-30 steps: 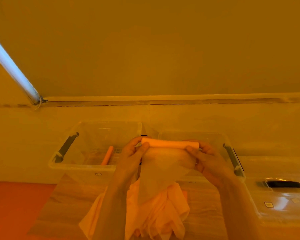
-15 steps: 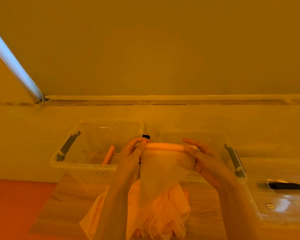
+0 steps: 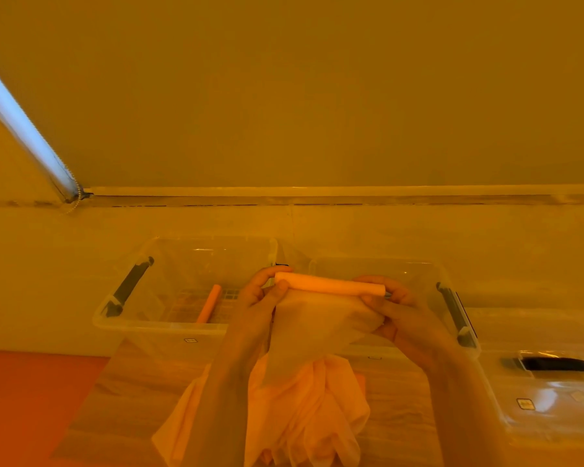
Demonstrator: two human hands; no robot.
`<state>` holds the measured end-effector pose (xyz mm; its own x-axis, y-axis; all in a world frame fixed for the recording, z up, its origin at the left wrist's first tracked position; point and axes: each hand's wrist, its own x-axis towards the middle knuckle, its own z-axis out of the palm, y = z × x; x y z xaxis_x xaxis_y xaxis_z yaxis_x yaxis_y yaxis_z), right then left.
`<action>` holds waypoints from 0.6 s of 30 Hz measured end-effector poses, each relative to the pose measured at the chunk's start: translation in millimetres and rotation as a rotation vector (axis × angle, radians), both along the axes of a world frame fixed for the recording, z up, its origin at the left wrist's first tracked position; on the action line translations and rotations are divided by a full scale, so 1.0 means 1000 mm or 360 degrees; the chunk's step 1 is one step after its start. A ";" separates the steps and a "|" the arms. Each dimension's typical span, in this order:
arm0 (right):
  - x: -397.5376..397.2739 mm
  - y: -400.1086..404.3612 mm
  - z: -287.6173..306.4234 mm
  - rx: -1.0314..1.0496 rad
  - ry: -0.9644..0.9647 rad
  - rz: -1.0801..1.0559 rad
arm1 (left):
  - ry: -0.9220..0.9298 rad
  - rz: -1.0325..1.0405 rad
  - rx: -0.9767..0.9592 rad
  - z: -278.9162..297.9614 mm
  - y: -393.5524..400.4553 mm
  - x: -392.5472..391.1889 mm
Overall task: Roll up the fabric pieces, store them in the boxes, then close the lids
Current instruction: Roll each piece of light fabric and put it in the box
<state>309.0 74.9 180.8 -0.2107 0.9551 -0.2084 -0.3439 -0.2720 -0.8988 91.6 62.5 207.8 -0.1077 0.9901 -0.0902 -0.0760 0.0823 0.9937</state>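
I hold a partly rolled fabric piece (image 3: 329, 285) in the air above the table, its loose tail hanging down toward me. My left hand (image 3: 262, 294) pinches the roll's left end and my right hand (image 3: 393, 306) grips its right end. Two open clear boxes stand behind: the left box (image 3: 122, 318) has one rolled fabric (image 3: 209, 303) lying inside, while the right box (image 3: 452, 298) is largely hidden by my hands. A heap of loose fabric pieces (image 3: 314, 409) lies on the wooden table (image 3: 129, 392) under my forearms.
Clear lids (image 3: 553, 392) with a dark handle are stacked at the right of the table. An orange floor (image 3: 31, 399) shows at the left. A wall and window ledge (image 3: 317, 192) run close behind the boxes.
The roll has turned in my fingers and grown slightly thicker, taking up a bit more of the hanging fabric. Both hands stay in place.
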 end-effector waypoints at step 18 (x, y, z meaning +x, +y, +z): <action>0.000 0.001 0.004 -0.0069 0.0047 -0.0045 | 0.0029 -0.0069 0.0029 0.000 0.002 0.000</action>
